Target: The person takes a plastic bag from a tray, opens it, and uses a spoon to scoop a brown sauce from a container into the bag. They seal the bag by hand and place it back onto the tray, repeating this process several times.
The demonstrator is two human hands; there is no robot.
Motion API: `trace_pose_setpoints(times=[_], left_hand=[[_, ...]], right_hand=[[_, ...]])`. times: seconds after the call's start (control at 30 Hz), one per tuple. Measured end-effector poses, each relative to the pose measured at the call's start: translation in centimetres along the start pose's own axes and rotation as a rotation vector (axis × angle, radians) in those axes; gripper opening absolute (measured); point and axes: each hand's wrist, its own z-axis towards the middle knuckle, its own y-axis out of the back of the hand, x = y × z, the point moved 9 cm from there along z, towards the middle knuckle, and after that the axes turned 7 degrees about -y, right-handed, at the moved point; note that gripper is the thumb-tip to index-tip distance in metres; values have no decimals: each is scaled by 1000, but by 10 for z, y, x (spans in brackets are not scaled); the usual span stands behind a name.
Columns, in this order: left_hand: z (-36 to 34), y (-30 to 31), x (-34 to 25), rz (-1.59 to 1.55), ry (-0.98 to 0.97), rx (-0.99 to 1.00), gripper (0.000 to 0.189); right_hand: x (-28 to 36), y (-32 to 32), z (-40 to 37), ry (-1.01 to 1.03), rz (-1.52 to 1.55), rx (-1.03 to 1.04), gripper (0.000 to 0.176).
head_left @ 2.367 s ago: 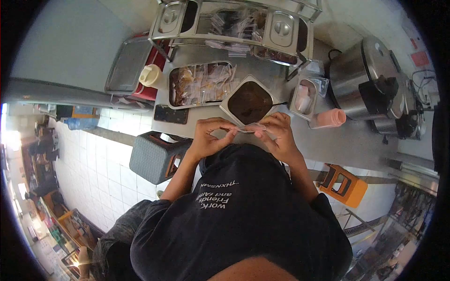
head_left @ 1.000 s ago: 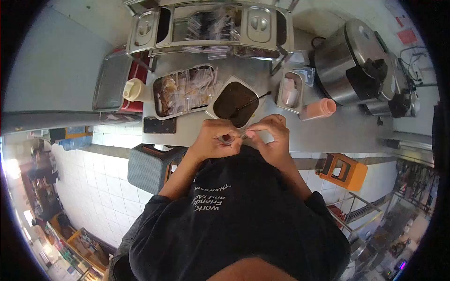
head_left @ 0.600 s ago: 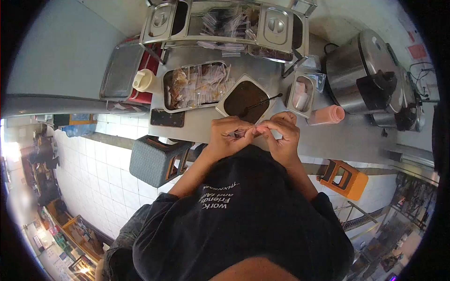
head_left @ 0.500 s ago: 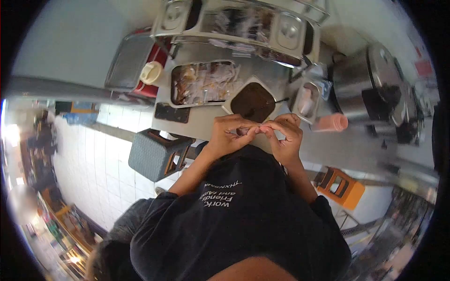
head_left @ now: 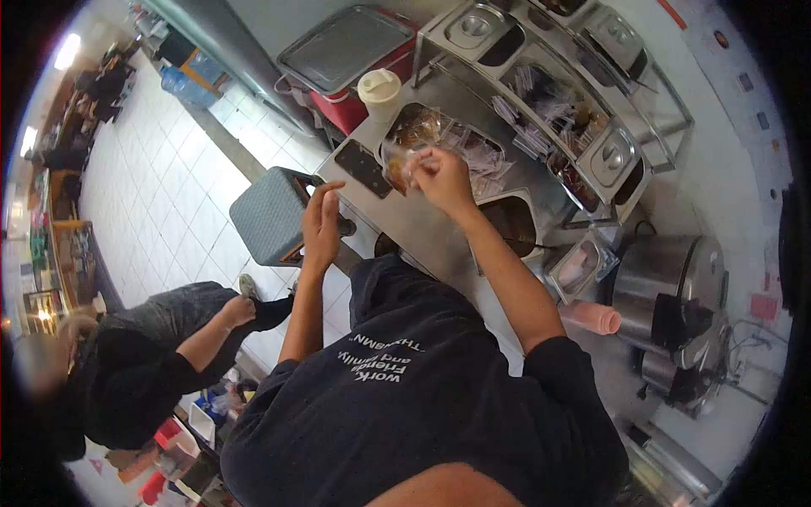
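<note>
In the head view, the person's right hand (head_left: 441, 179) reaches forward over the metal table (head_left: 427, 243), its thumb and fingertips pinched together on a small clear bag (head_left: 395, 167) with brownish-orange contents. The bag hangs from the fingertips in the air, beside the near left end of a tray (head_left: 416, 105) and close to a dark flat slab (head_left: 363, 169) that lies at the table's edge; whether it touches either cannot be told. The left hand (head_left: 321, 226) is raised apart from the right, fingers extended and gripping nothing, in front of a grey padded stool (head_left: 269, 216). Clear packets (head_left: 477, 157) fill much of the tray. Just beyond its left end stands a cream lidded container (head_left: 378, 89), next to a red box (head_left: 338, 110) with a grey lid. The right forearm passes in front of a metal pan of dark brown sauce (head_left: 512, 223), hiding part of it. Farther right are a small metal container (head_left: 557, 272) with pale contents, a pink bottle (head_left: 596, 318) and a large steel cooker (head_left: 655, 283). Behind the tray, a metal rack bears lidded pans (head_left: 475, 29). At the left, another person's hand (head_left: 237, 312) rests near their lap, well apart from the table.
</note>
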Motion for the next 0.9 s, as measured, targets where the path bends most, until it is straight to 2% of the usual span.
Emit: trace_pose_setpoints(times=[0.1, 0.2, 0.27, 0.3, 0.33, 0.37, 0.4, 0.43, 0.47, 0.5, 0.53, 0.6, 0.63, 0.7, 0.8, 0.87, 0.9], left_hand=[[-48, 35, 38, 45, 154, -27, 39], [-114, 53, 73, 104, 320, -45, 39], [-162, 55, 105, 58, 468, -39, 39], [-184, 57, 112, 65, 507, -98, 41], [-211, 55, 120, 68, 549, -157, 44], [-253, 54, 146, 89, 785, -170, 54], [-303, 56, 176, 117, 1019, -177, 65], [-380, 44, 218, -74, 1360, -279, 87], [-430, 35, 246, -131, 1503, -238, 87], [-456, 31, 258, -150, 1560, -192, 87], [-481, 24, 273, -163, 1622, -133, 87], [-472, 14, 290, -123, 1618, -42, 87], [-456, 11, 296, -104, 1593, -7, 88], [-413, 6, 306, -71, 1516, 29, 88], [-348, -5, 310, -42, 1374, 29, 89], [-301, -13, 318, -55, 1252, 3, 90], [-275, -17, 324, -73, 1163, -17, 90]], right_hand=[[-46, 2, 46, -133, 9, -181, 16], [-116, 12, 62, -213, -215, -259, 28], [-108, 24, 34, -108, -364, -247, 33], [-100, 33, 10, -62, -442, -245, 35], [-86, 45, -17, -57, -363, -226, 35], [-69, 60, -44, -50, -287, -208, 36], [-63, 80, -69, -61, -336, -231, 36], [-60, 105, -92, -71, -385, -261, 37], [-55, 130, -113, -85, -435, -300, 38], [-51, 158, -136, -154, -415, -363, 36], [-49, 186, -158, -179, -552, -473, 34], [-55, 243, -208, -220, -854, -672, 31], [-78, 268, -233, -223, -1012, -744, 30], [-131, 302, -257, -318, -1160, -779, 30], [-186, 321, -261, -578, -1134, -691, 33], [-182, 313, -251, -687, -1128, -637, 33], [-173, 315, -253, -686, -1090, -682, 32]])
